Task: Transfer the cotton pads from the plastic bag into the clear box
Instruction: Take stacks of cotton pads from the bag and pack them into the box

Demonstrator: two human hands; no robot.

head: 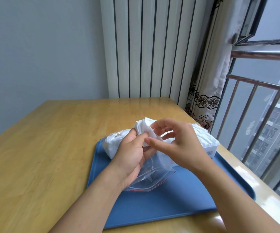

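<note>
White cotton pads (144, 130) in left hand (132, 153)

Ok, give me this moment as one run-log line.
left hand: holds cotton pads | right hand: fingers at the stack | plastic bag: on blue tray | clear box: already holds pads

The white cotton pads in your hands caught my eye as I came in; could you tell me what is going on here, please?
A person is moving a small stack of white square cotton pads out of a clear zip plastic bag with a red seal strip. The left hand pinches the stack above the bag, and the right hand reaches in to help. The clear plastic box behind the right hand already holds pads. More remain in the bag. Everything sits on a blue plastic tray on the wooden table.
</note>
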